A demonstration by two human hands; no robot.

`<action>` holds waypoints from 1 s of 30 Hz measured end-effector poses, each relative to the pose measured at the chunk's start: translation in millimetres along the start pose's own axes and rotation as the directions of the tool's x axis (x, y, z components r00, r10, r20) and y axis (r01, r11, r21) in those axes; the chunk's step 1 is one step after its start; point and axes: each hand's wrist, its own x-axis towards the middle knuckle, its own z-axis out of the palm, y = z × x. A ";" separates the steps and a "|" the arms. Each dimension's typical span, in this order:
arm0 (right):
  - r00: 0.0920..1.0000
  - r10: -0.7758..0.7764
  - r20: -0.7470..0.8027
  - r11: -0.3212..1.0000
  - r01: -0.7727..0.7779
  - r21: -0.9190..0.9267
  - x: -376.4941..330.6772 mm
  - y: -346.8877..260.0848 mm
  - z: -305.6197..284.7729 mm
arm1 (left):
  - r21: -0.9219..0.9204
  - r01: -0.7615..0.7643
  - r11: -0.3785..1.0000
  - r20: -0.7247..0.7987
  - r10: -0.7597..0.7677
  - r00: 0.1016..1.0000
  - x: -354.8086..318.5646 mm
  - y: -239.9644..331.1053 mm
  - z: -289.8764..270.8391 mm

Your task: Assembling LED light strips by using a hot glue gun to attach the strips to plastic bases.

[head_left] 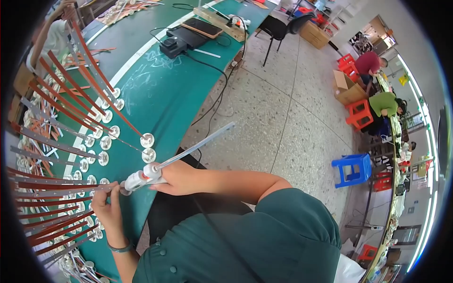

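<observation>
My right hand [178, 178] is wrapped round a white hot glue gun [139, 180], with a long clear glue stick [200, 144] standing out of its back end. The gun's nozzle end points left, down at a small round white disc [125, 188] by the table edge. Beside it, my left hand [106, 205] pinches the end of a grey strip [61, 193] close to the disc. Whether the nozzle touches the disc cannot be made out. More white discs [147, 140] lie in rows on the green table [155, 104], many with brown strips [113, 109] or grey strips fixed to them.
A phone [202, 27] lies on a black device [177, 42] at the far end, with a black cable [207, 70] hanging over the table edge. To the right stand a blue stool [351, 170], red stools [359, 114] and cardboard boxes [349, 89]. Several people sit at a far bench.
</observation>
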 end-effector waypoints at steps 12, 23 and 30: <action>0.989 0.141 0.050 0.983 -0.134 -0.125 -6.4 -3.6 -1.4 | -0.041 0.000 0.999 -0.002 0.000 1.000 0.0 10.6 -3.6; 0.998 0.068 0.002 0.996 -0.068 0.062 4.0 -8.6 6.3 | -0.121 0.056 0.991 -0.030 -0.060 0.998 -6.7 11.6 -9.6; 0.995 0.099 0.032 0.992 -0.101 0.071 3.5 -6.0 3.5 | -0.066 0.005 0.998 -0.005 -0.005 1.000 -4.9 13.3 -10.6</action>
